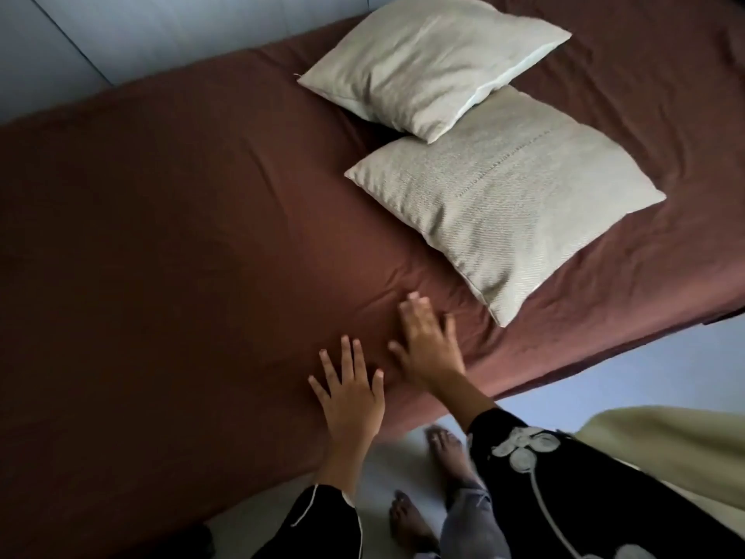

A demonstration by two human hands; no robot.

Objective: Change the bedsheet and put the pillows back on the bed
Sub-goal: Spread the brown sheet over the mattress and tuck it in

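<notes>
While left grip (350,393), right grip (428,351) press flat, outstretched, on bedsheet (181,219), pillows (506,203) rest beyond right grip, untouched

The reddish-brown fabric bedsheet (181,236) was spread over the whole bed (536,381) in front of me. It was mostly smooth, with small creases near the edge closest to me. Two square beige woven pillows lay toward the right end. The farther pillow (427,62) rested one corner on the nearer pillow (504,195), which lay flat with a corner close to the bed's near edge.
</notes>
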